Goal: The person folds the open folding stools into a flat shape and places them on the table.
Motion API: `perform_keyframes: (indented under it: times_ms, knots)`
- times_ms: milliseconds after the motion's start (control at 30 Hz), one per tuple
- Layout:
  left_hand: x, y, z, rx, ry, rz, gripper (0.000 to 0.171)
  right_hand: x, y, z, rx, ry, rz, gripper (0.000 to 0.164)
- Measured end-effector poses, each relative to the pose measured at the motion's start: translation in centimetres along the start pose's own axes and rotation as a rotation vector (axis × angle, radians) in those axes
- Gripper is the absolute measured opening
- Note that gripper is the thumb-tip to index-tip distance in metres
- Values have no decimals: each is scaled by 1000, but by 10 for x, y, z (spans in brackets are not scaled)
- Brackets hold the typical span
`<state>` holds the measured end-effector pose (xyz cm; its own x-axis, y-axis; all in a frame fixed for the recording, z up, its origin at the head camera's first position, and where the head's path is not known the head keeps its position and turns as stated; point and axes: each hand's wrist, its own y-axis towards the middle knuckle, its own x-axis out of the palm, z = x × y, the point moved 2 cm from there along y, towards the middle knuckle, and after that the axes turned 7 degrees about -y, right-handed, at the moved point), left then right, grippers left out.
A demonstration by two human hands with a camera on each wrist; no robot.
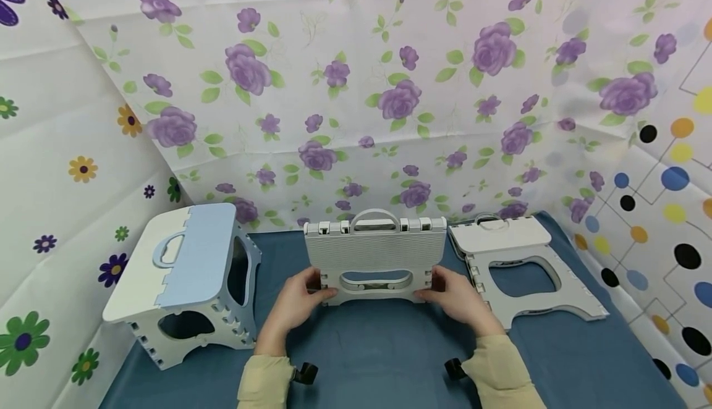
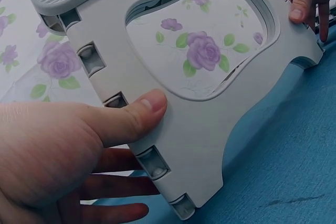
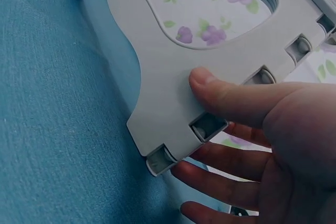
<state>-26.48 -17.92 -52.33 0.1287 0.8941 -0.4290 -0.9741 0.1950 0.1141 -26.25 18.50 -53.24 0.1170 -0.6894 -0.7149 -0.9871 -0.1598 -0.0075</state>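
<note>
A grey folding step stool (image 1: 375, 254) stands upright, folded flat, at the middle of the table, its carry handle (image 1: 374, 212) on top. My left hand (image 1: 297, 298) grips its left side edge low down. In the left wrist view, that thumb (image 2: 139, 116) lies on the front leg panel (image 2: 194, 129) and the fingers go behind the hinged edge. On the opposite side my right hand (image 1: 456, 298) holds the edge the same way, with its thumb (image 3: 215, 90) on the panel in the right wrist view. The stool's lower edge is close over the blue cloth.
At the left stands an unfolded blue-and-white step stool (image 1: 208, 254). A folded white stool (image 1: 523, 285) lies flat at the right, near my right forearm. Blue cloth (image 1: 384, 359) covers the table. Flowered sheets (image 1: 345, 118) hang behind and at the sides.
</note>
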Motion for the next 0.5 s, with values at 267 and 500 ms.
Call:
perform_keyframes:
  times_ms: [267,500]
  knots:
    - [1,0,6,58,26,9,32,-4,-2,-8,-26,-66,12,30]
    - [5,-1,7,40,63,-49,15,-12,-9,-16,21,-121,23,43]
